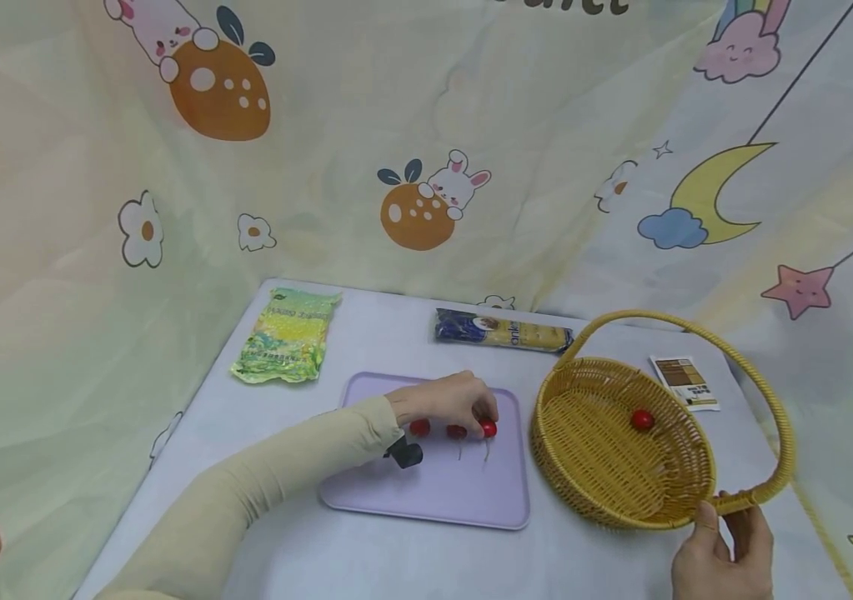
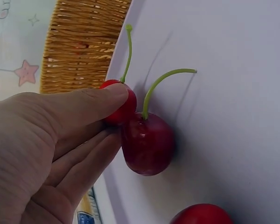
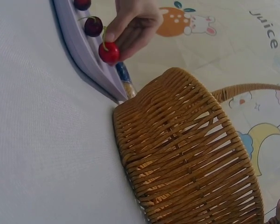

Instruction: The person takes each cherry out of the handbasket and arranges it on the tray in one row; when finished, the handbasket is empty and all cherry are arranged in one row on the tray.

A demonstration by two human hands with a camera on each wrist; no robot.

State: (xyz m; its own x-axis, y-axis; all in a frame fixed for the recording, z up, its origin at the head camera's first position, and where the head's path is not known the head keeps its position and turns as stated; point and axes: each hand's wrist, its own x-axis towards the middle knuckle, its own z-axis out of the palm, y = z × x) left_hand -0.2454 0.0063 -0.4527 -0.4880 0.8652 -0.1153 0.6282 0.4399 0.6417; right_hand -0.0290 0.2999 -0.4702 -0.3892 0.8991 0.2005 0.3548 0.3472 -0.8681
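My left hand [image 1: 447,402] is over the lilac tray [image 1: 434,498], pinching a bright red cherry [image 2: 115,111] between thumb and fingers. Its green stem stands free of the fingertips in the left wrist view. Right beside it, a darker cherry [image 2: 148,145] with a curved stem rests on the tray. A third cherry [image 1: 419,427] lies farther left, close to the sleeve. At the right, my right hand [image 1: 726,552] grips the woven basket [image 1: 606,467] by the near end of its handle, thumb at the rim. The basket leans a little, and one red cherry [image 1: 642,419] is inside it.
A green-and-yellow packet [image 1: 289,335] lies at the back left of the white table. Behind the tray is a long blue-and-yellow pack [image 1: 504,330]. Beyond the basket sits a brown-and-white sachet [image 1: 684,382]. A printed cloth backdrop [image 1: 321,192] hangs behind the table.
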